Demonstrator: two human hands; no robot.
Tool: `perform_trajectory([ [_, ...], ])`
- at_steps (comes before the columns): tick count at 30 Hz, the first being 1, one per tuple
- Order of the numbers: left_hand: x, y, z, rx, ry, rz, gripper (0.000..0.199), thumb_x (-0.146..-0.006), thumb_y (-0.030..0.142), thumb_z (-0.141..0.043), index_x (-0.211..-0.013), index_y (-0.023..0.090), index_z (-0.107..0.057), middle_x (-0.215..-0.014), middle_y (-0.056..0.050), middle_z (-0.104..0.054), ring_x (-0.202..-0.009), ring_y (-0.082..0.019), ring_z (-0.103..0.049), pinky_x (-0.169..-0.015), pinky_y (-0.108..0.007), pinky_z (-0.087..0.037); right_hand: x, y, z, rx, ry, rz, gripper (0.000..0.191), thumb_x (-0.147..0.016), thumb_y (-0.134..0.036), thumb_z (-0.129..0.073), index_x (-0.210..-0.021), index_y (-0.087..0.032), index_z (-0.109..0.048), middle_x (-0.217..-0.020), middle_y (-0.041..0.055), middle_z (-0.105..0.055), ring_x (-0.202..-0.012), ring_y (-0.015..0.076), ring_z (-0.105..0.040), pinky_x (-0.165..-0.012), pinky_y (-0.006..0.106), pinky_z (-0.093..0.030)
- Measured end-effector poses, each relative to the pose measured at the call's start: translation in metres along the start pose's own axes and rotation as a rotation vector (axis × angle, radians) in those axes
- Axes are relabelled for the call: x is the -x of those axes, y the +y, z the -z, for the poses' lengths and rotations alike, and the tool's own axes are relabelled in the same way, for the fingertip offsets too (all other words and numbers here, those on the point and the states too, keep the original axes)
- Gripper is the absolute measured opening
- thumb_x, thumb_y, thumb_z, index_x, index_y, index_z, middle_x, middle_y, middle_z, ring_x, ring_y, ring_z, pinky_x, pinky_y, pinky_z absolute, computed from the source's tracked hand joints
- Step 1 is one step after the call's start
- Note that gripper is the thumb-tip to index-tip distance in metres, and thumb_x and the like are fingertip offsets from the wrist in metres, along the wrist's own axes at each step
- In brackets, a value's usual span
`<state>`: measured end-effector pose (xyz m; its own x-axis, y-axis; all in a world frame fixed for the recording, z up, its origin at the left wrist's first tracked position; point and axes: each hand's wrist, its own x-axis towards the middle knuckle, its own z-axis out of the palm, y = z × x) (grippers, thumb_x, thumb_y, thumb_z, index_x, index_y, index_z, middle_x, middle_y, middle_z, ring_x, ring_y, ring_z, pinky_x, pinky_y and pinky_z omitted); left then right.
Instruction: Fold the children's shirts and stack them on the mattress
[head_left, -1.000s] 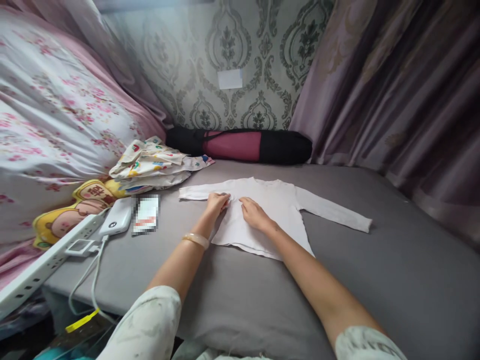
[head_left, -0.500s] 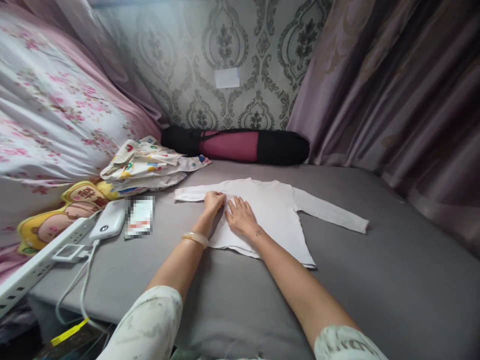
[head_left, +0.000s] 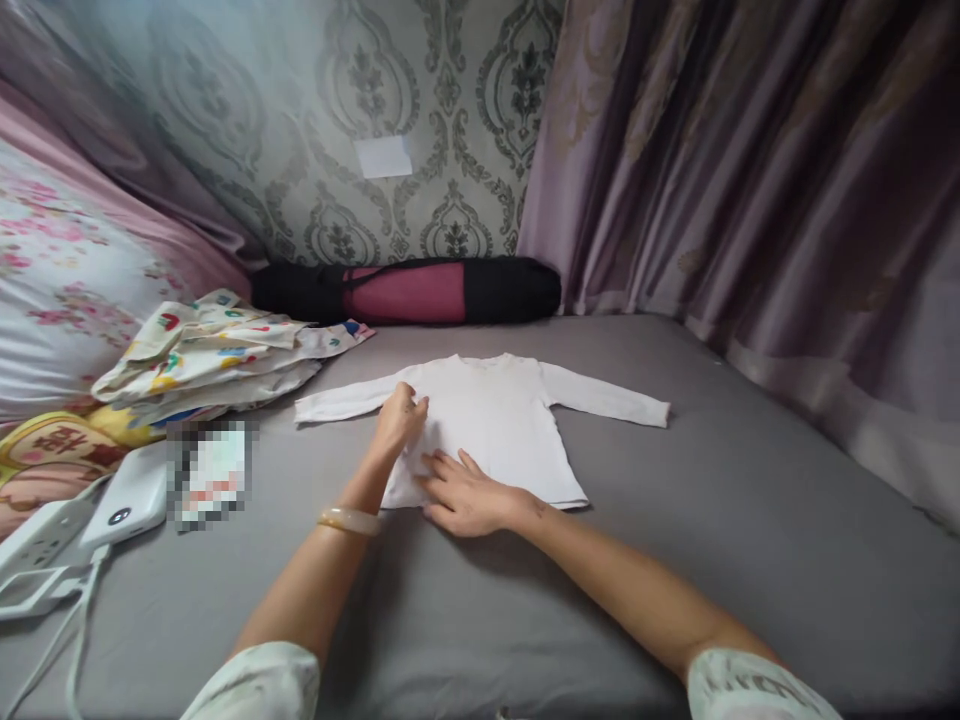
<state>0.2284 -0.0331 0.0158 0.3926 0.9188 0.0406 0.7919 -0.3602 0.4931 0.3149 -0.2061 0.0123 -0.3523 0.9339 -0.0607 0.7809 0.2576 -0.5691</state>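
head view: white shirt [head_left: 491, 425] beneath both hands, sleeves beyond them.

Soft, fairly dim light is cast over the scene, with a bluish haze spread across the upper left of the wallpaper [head_left: 296, 120]. Faint shadows are thrown below the forearms. Slight blur is seen at the hands, and the outer edges are stretched.

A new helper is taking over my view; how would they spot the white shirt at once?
On the gray sheet, find the black-and-maroon roll at the back. In front lies the shirt, long sleeves spread, right hand at its hem. Unlike the crumpled printed cloth pile to its left, it is plain white and laid flat.
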Motion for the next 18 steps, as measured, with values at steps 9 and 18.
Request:
perform_trajectory([
  [9, 0.033, 0.06, -0.032, 0.104, -0.36, -0.687, 0.019, -0.087, 0.022, -0.052, -0.099, 0.016, -0.066, -0.095, -0.007, -0.07, -0.081, -0.017, -0.065, -0.075, -0.026, -0.049, 0.064, 0.097, 0.083, -0.167, 0.509, -0.411, 0.031, -0.09, -0.018, -0.044, -0.105, -0.017, -0.071, -0.098, 0.0054, -0.073, -0.086, 0.0162, -0.067, -0.079, 0.027, -0.05],
  [18, 0.032, 0.121, -0.096, 0.049, -0.21, -0.754, 0.028, -0.089, 0.012, -0.044, -0.113, 0.011, -0.059, -0.112, -0.015, -0.066, -0.109, -0.023, -0.06, -0.097, -0.036, -0.047, 0.093, 0.154, 0.086, 0.474, 0.455, -0.679, 0.032, -0.089, -0.011, -0.047, -0.113, -0.021, -0.064, -0.116, 0.0082, -0.063, -0.11, 0.0207, -0.056, -0.085, 0.028, -0.044],
])
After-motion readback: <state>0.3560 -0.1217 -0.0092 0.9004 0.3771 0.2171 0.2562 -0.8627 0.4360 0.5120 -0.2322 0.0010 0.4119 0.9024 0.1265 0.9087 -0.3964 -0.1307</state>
